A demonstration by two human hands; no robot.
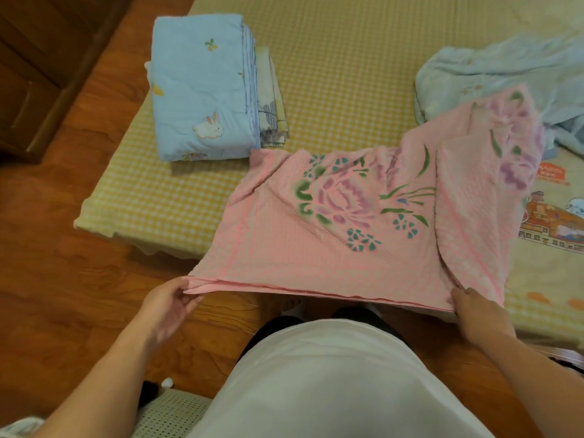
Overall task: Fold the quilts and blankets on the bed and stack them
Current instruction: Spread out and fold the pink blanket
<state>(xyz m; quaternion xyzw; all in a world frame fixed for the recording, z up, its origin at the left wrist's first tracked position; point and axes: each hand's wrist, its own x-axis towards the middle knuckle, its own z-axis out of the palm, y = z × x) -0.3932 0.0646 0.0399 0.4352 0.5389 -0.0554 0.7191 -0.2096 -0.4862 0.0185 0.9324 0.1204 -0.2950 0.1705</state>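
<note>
1. Pink floral blanket (341,222) spans frame centre to right, near edge lifted off the bed (331,58) and pulled taut betw. both hands; far part lies rumpled on the mattress.
2. Left hand (169,306), lower centre-left, pinches blanket's near left corner, thumb on top.
3. Right hand (474,306), lower right, fingers curled round the near right corner.
4. Folded blue rabbit quilt (202,86), upper left of frame, sits on top of a folded floral one (271,99).
5. Crumpled pale blue quilt (499,74), upper right, unfolded.
6. Cartoon-print sheet (550,222) at right edge, partly under the pink blanket.
</note>
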